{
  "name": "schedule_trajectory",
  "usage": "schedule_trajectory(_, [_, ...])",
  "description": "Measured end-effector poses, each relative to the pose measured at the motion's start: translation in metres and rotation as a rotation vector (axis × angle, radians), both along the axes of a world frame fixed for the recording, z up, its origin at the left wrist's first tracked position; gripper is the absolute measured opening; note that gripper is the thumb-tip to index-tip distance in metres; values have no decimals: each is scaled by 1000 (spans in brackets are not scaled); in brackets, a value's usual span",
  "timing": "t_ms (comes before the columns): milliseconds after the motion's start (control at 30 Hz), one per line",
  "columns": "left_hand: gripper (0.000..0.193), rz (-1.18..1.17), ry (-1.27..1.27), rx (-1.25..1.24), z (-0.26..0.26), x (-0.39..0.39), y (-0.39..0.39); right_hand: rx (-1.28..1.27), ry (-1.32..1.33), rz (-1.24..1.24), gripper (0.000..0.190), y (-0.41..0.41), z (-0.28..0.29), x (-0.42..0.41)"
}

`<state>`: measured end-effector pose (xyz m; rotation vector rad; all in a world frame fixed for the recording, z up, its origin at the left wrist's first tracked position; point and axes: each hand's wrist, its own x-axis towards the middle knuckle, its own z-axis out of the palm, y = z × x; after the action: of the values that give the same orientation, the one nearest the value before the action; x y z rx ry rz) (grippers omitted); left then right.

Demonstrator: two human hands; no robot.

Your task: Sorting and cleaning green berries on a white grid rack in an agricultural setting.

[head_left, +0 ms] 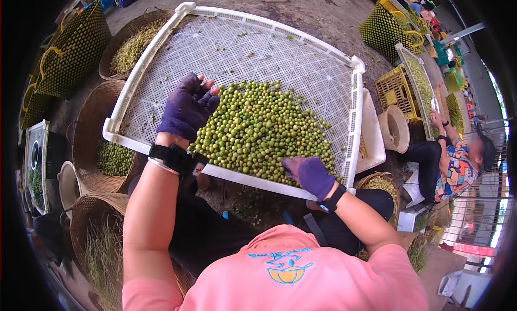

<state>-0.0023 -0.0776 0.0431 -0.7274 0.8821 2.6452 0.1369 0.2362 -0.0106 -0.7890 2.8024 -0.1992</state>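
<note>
A wide white plastic mesh tray (pixel 258 40) with raised rims lies in front of me. Small round green and yellowish fruits (pixel 258 129) are heaped from its middle to its near rim. My left hand (pixel 188 105), in a purple fingerless glove, is at the heap's left edge with its fingers curled; whether a fruit is in them is hidden. At the near right edge of the heap, my right hand (pixel 313 175) wears a similar glove and its fingers touch the fruits. Bits of leaf and a few loose fruits are scattered over the tray's far part.
Wicker baskets (pixel 91 125) stand at the left, some holding fruits, one holding thin stems (pixel 103 246). Woven black-and-yellow bags (pixel 76 52) stand beyond. To the right are a white bin (pixel 371 129), a bucket (pixel 394 129), a yellow crate (pixel 394 90) and a seated person (pixel 456 169) at another tray.
</note>
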Motion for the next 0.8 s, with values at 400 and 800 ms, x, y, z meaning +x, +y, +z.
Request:
schedule_trajectory(400, [36,-788,171,-193,1,50,60,-1323,-432,-789,17,-54,40,-35])
schedule_trajectory(800, [22,-932,199,-425,-8,57,71,-989,269,-413,42,-85,25,-23])
